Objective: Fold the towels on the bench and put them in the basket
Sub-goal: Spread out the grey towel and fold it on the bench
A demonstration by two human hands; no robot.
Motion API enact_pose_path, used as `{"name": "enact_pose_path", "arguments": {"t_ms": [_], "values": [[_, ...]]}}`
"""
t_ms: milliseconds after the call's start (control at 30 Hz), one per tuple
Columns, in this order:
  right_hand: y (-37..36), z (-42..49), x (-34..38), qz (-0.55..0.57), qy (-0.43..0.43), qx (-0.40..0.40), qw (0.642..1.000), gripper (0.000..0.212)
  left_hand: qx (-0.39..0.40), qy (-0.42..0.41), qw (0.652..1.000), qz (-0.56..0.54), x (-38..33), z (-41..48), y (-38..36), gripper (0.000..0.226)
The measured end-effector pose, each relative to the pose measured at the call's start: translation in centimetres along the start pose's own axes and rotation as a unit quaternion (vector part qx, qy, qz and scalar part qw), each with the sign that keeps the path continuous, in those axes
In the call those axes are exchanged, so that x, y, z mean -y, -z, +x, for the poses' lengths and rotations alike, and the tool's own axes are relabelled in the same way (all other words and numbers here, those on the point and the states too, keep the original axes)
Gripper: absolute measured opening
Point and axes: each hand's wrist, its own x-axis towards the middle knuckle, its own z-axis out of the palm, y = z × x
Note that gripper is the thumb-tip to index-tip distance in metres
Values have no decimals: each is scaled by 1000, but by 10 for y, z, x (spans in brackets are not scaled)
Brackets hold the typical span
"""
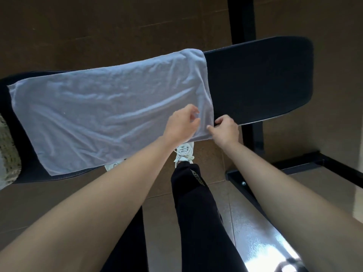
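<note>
A pale blue towel [106,107] lies spread flat along the black padded bench [259,83], covering its left and middle part. My right hand [225,131] pinches the towel's near right corner at the bench's front edge. Just left of it, my left hand [181,125] hovers over the towel with fingers curled, fingertips at the cloth; whether it grips the fabric is unclear. No basket is in view.
A woven, greenish-grey object [7,152] sits at the bench's left end, cut off by the frame. The bench's black metal frame [294,169] runs across the tiled floor on the right. My leg and white shoe [184,154] stand beneath the bench edge.
</note>
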Motion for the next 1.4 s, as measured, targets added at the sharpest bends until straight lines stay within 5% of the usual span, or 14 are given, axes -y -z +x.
{"name": "enact_pose_path", "arguments": {"t_ms": [233,400,500,600,767,933,1033,1233,1400], "values": [[-4,-17,-16,134,33,74,988,8,42,145,968,-198,-5,-5,-36,27],[15,-36,-9,321,62,177,929,14,28,186,927,-325,-12,-11,-36,26],[28,-26,-5,364,-7,159,918,17,28,148,938,-312,-14,-12,-26,7],[37,-5,11,361,-62,131,921,22,39,101,959,-262,-13,-17,-19,11],[43,32,74,252,-17,132,959,56,59,87,972,-210,-9,-27,-15,23],[45,54,126,204,4,140,969,51,43,85,966,-241,-5,-39,-8,32],[40,61,135,184,14,119,976,18,31,83,958,-274,-4,-43,-2,33],[42,49,146,345,-2,70,936,17,-28,32,963,-267,12,-54,6,28],[46,19,179,480,2,116,870,24,37,-2,935,-354,16,-83,23,23]]}}
